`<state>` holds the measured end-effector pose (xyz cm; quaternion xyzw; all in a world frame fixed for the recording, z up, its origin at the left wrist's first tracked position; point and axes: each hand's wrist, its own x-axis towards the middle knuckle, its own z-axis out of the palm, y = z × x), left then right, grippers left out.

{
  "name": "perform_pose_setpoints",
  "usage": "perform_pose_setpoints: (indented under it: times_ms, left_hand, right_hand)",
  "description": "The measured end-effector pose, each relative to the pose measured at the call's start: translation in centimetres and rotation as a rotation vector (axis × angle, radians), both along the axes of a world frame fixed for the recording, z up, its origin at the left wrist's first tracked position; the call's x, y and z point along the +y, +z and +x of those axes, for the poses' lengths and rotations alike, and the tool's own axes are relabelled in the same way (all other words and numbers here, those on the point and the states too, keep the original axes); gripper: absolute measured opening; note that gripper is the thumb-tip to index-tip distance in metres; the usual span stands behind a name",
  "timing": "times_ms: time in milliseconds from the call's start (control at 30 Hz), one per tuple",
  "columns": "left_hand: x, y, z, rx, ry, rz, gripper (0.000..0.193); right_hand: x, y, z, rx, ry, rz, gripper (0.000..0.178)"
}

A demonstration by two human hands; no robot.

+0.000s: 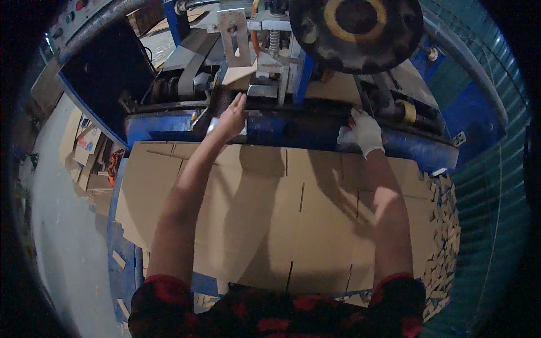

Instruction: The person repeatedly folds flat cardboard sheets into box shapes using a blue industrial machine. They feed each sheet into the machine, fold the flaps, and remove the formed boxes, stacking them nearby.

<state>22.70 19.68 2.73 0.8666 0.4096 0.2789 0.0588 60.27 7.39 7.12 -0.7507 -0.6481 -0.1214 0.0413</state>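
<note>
My bare left hand is raised over the front bar of a blue machine, beside a metal block. Its fingers stretch forward, close to one another, and I see nothing in them. Farther right, my right hand wears a pale glove with the fingertips showing. Those fingers curl at the dark slot along the bar; whatever they may hold is hidden. Below both forearms lies a large brown cardboard sheet with several slits and crease lines.
A big dark wheel hangs over the machine's right half. Rollers with belts sit at the left. Cut cardboard edges and scraps line the right side. More cardboard pieces lie on the floor at left, and a corrugated green wall stands at right.
</note>
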Motion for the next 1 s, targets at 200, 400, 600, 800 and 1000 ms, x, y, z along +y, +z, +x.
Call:
perform_pose_setpoints:
  times_ms: [200, 400, 600, 800, 1000]
  left_hand:
    - [-11.1, -0.9, -13.8, 0.07, 0.141, -0.051, 0.051]
    - [-26.2, -2.7, -32.3, 0.183, 0.889, -0.236, 0.062]
    - [-30.6, -4.7, -34.1, -0.769, 0.772, -0.51, 0.064]
    - [-30.2, 0.0, -29.8, -0.371, 0.81, -0.061, 0.078]
    - [-33.1, 1.3, -24.4, -0.945, 0.323, -0.049, 0.072]
  right_hand:
    - [-13.7, -0.5, 0.1, 0.188, 0.147, 0.218, 0.05]
    - [-38.0, -2.3, 0.1, 0.068, -0.401, 0.333, 0.067]
    - [-48.4, -6.8, -1.3, 1.702, -0.693, 1.223, 0.068]
    - [-44.0, -4.2, -4.1, 1.768, -0.505, 1.097, 0.049]
    - [-42.1, 1.4, -10.5, 1.018, -0.338, 0.691, 0.035]
